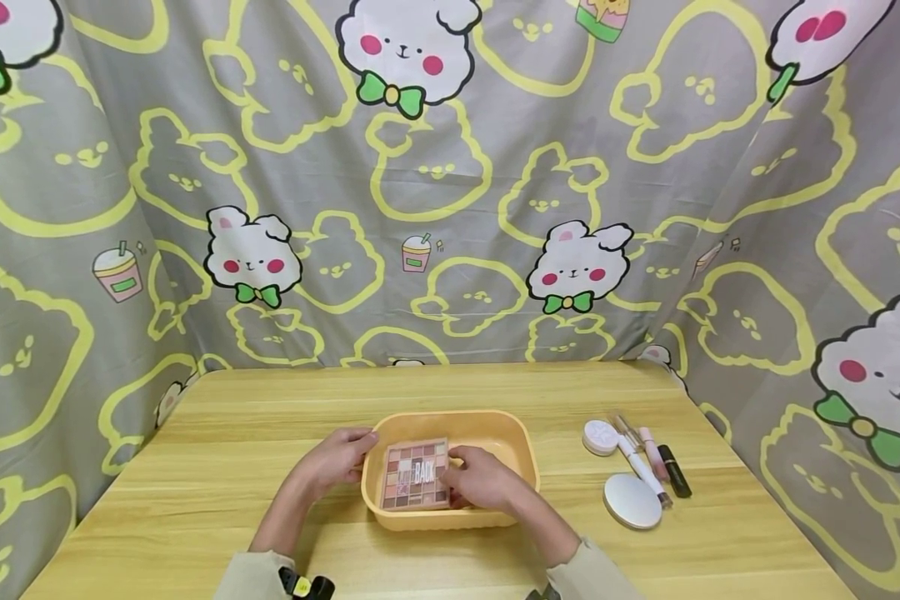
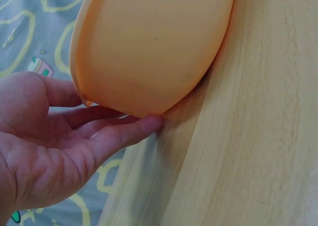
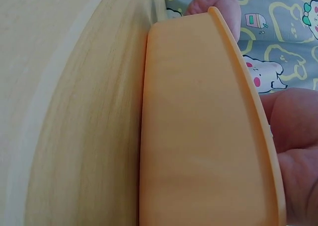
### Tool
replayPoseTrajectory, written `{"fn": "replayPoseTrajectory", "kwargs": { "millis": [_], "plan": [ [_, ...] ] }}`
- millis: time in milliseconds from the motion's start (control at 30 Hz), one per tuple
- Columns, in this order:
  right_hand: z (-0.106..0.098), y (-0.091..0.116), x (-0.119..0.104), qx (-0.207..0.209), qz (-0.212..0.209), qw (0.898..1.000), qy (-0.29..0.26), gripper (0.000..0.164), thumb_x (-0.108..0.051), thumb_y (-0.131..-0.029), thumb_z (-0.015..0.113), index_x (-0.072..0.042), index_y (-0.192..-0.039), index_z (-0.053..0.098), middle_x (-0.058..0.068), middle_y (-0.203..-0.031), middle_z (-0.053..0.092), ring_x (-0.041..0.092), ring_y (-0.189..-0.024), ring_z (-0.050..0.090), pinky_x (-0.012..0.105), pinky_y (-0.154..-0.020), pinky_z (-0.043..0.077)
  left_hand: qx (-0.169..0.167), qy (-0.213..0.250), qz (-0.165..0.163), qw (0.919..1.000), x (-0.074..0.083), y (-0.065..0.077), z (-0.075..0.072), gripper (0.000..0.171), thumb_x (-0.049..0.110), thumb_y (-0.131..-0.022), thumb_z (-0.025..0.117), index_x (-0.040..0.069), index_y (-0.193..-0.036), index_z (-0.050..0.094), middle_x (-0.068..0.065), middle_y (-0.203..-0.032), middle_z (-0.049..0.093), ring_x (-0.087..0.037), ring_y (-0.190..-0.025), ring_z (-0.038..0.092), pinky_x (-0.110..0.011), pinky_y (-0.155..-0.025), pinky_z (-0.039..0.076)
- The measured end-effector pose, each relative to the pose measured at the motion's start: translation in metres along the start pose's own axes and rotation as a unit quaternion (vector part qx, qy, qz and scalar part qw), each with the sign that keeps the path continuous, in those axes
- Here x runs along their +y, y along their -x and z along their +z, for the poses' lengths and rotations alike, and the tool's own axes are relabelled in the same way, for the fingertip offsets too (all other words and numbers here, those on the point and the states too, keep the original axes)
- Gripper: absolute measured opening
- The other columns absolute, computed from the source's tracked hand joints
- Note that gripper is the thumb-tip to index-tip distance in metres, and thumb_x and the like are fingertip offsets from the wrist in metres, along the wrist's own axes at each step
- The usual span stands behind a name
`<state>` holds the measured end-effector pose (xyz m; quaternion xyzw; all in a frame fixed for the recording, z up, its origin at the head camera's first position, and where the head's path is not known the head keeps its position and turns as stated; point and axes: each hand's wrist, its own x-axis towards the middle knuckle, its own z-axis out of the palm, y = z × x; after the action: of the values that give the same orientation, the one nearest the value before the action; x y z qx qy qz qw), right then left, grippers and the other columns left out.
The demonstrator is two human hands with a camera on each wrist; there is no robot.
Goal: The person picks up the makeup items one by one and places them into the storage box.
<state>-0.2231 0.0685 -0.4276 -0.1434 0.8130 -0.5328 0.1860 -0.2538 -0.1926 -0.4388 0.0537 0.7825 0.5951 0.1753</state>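
Note:
A yellow-orange plastic basin rests on the wooden table in front of me. My left hand grips its left end, thumb at the rim and fingers against the outer wall, as the left wrist view shows. Inside the basin, toward its left side, lies a square eyeshadow palette with rows of pink and brown shades and lettering ending in "BACK". Reaching over the front rim, my right hand holds the palette by its right edge. In the right wrist view the basin wall hides those fingertips.
Right of the basin lie a small white round case, a silver round compact, a white tube, a pink tube, a black tube and a slim clear tube. A patterned curtain hangs behind the table.

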Motion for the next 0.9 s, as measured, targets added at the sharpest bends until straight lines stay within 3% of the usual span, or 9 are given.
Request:
{"fn": "replayPoseTrajectory", "kwargs": {
  "millis": [267,900],
  "plan": [
    [-0.0003,-0.0004,0.0008,-0.003,0.002,1.0,0.012,0.037,-0.013,-0.1,0.057,0.011,-0.128,0.058,0.013,-0.087,0.07,0.016,-0.069,0.066,0.029,-0.06,0.056,-0.005,0.002,0.004,1.0,0.0,0.0003,-0.0004,0.054,0.023,-0.11,0.04,-0.015,-0.149,0.036,-0.032,-0.138,0.056,-0.039,-0.125,0.06,-0.05,-0.094,0.057],
    [-0.0012,-0.0009,0.0016,0.006,-0.001,0.999,0.035,0.044,-0.015,-0.099,0.059,0.014,-0.132,0.055,0.012,-0.093,0.071,0.017,-0.072,0.068,0.03,-0.062,0.056,0.007,0.001,-0.002,1.0,-0.0006,-0.0003,0.0003,0.052,0.022,-0.11,0.041,-0.014,-0.148,0.038,-0.031,-0.136,0.058,-0.037,-0.123,0.062,-0.049,-0.094,0.057]
  ]
}}
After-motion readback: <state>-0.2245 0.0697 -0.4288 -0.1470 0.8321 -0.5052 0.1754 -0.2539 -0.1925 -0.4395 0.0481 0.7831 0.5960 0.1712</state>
